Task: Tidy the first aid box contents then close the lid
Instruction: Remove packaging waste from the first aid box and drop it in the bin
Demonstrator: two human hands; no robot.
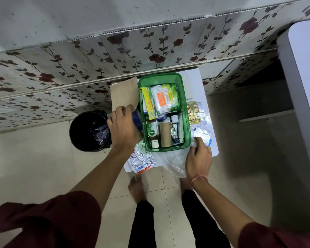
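While the green box [185, 111] sits open mid-table, the left hand [123, 127] closes on what may be a blue bottle [137, 118] at its left wall; the right hand [198, 156] pinches a plastic bag [172, 158] at the front edge, and tugging it could spill the pill strips [141, 161].

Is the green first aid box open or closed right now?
Open. The green first aid box has no lid on it; the cotton buds pack and Dettol bottle show inside.
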